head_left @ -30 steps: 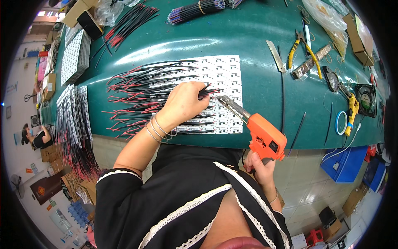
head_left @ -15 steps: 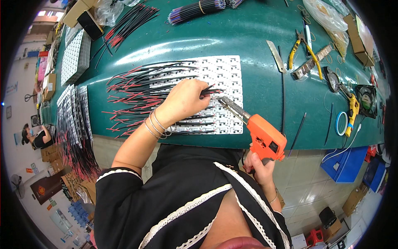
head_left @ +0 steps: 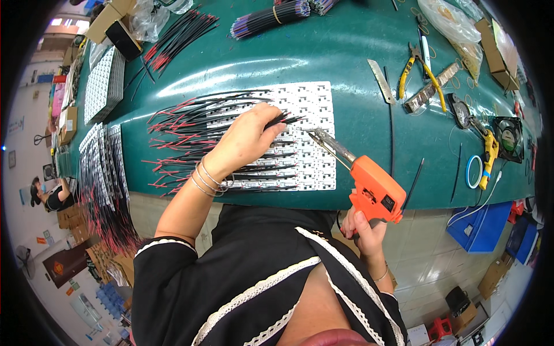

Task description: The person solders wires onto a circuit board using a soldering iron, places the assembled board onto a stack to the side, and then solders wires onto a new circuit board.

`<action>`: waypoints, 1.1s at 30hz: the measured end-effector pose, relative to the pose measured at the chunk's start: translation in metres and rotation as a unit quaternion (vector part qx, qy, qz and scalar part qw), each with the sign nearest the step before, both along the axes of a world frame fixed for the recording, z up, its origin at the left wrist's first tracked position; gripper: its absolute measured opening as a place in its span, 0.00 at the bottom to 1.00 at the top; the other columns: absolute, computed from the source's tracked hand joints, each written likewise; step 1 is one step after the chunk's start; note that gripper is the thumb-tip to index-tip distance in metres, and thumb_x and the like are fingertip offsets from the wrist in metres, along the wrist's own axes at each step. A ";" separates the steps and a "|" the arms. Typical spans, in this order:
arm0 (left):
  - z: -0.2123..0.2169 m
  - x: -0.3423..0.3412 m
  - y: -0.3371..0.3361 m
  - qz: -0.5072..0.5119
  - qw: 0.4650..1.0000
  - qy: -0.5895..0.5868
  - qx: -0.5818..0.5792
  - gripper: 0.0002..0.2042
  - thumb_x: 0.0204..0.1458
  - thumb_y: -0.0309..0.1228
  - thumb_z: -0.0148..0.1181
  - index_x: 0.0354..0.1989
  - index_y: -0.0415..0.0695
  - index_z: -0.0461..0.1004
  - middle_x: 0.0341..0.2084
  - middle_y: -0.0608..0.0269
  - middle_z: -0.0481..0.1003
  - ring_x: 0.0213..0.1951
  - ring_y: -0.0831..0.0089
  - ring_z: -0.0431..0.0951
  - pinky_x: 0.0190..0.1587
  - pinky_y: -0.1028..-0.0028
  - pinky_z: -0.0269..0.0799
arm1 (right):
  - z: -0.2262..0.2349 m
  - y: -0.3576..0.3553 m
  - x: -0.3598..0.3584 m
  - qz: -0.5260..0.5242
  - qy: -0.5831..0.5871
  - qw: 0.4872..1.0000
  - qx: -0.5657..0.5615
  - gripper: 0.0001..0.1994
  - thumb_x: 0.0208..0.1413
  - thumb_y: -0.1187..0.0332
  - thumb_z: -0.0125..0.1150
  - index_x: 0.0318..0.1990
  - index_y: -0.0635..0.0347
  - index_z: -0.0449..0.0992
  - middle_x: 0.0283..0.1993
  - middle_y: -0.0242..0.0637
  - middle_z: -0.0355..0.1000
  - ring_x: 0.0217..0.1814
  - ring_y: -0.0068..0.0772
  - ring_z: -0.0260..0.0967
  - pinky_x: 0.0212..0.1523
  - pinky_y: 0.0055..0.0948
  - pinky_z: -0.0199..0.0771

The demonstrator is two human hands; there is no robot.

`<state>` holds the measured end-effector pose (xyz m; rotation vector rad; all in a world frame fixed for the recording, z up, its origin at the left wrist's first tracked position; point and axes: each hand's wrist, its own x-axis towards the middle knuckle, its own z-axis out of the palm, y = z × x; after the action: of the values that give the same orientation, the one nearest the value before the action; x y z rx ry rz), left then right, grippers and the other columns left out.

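A white circuit board panel (head_left: 314, 138), printed with rows of dark marks, lies on the green table. Many black wires (head_left: 190, 109) with red ends stretch across its left half and hang past its left side. Over the panel, my left hand (head_left: 249, 134) is closed, pinching black wires (head_left: 291, 119) between thumb and fingers. My right hand (head_left: 365, 229), by the front table edge, grips an orange soldering gun (head_left: 375, 187) by its handle. Its metal tip points left, close above the panel, a small gap from the pinched wires.
Wired panels (head_left: 104, 167) hang over the table's left edge, near stacked white panels (head_left: 105, 86). Bundled wires (head_left: 270, 18) lie at the back. To the right are a metal blade (head_left: 381, 82), yellow-handled pliers (head_left: 416, 60), a solder bar (head_left: 433, 87) and a small fan (head_left: 509, 138).
My left hand has drawn back a little to the left with the wires. The soldering gun has shifted slightly right, and the gap between tip and wires has widened.
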<state>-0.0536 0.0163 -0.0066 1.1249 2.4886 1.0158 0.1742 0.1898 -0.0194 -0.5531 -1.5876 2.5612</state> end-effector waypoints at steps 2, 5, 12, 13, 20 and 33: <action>0.007 -0.003 0.002 0.017 0.998 -0.042 -0.032 0.08 0.45 0.27 0.55 0.30 0.34 0.68 0.23 0.50 0.69 0.26 0.56 0.69 0.30 0.68 0.64 | 0.000 0.001 -0.002 0.006 0.000 1.000 0.003 0.20 0.53 0.67 0.49 0.50 0.72 0.57 0.15 0.32 0.57 0.12 0.20 0.54 0.14 0.21 0.57; 0.015 -0.003 0.007 0.053 0.991 -0.111 -0.047 0.08 0.43 0.27 0.55 0.30 0.34 0.69 0.24 0.47 0.70 0.28 0.52 0.71 0.31 0.66 0.65 | 0.001 0.003 -0.006 0.017 -0.010 1.000 0.013 0.20 0.53 0.68 0.49 0.49 0.72 0.57 0.15 0.32 0.57 0.12 0.20 0.53 0.14 0.20 0.57; 0.002 -0.003 0.006 0.050 0.992 -0.076 -0.087 0.07 0.40 0.27 0.58 0.24 0.35 0.70 0.19 0.54 0.71 0.22 0.64 0.72 0.27 0.72 0.65 | -0.002 0.003 -0.008 0.022 -0.012 1.000 0.013 0.19 0.52 0.70 0.50 0.49 0.72 0.57 0.15 0.32 0.57 0.12 0.20 0.53 0.14 0.20 0.57; 0.002 -0.002 0.007 0.053 0.991 -0.081 -0.087 0.07 0.39 0.27 0.58 0.24 0.35 0.70 0.19 0.54 0.71 0.22 0.63 0.72 0.27 0.71 0.65 | -0.002 0.003 -0.009 0.024 -0.011 1.000 0.012 0.19 0.52 0.70 0.50 0.49 0.72 0.58 0.15 0.32 0.58 0.12 0.20 0.53 0.14 0.20 0.57; -0.001 0.001 0.009 0.055 0.992 -0.063 -0.099 0.08 0.38 0.28 0.58 0.23 0.35 0.69 0.19 0.52 0.70 0.23 0.59 0.71 0.27 0.70 0.65 | 0.000 0.003 -0.012 0.035 -0.019 0.999 0.025 0.17 0.53 0.70 0.49 0.47 0.72 0.58 0.15 0.32 0.57 0.12 0.20 0.54 0.14 0.20 0.58; 0.001 0.001 0.010 0.039 0.991 -0.067 -0.113 0.06 0.37 0.26 0.57 0.23 0.37 0.71 0.20 0.51 0.70 0.25 0.56 0.72 0.30 0.68 0.66 | -0.004 0.002 -0.014 0.048 -0.052 0.996 0.046 0.12 0.53 0.69 0.48 0.40 0.69 0.61 0.13 0.30 0.58 0.11 0.20 0.55 0.14 0.21 0.59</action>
<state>-0.0527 0.0259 -0.0054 0.8692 2.4793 0.7763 0.1605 0.1917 -0.0233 -0.6251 -1.7990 2.5490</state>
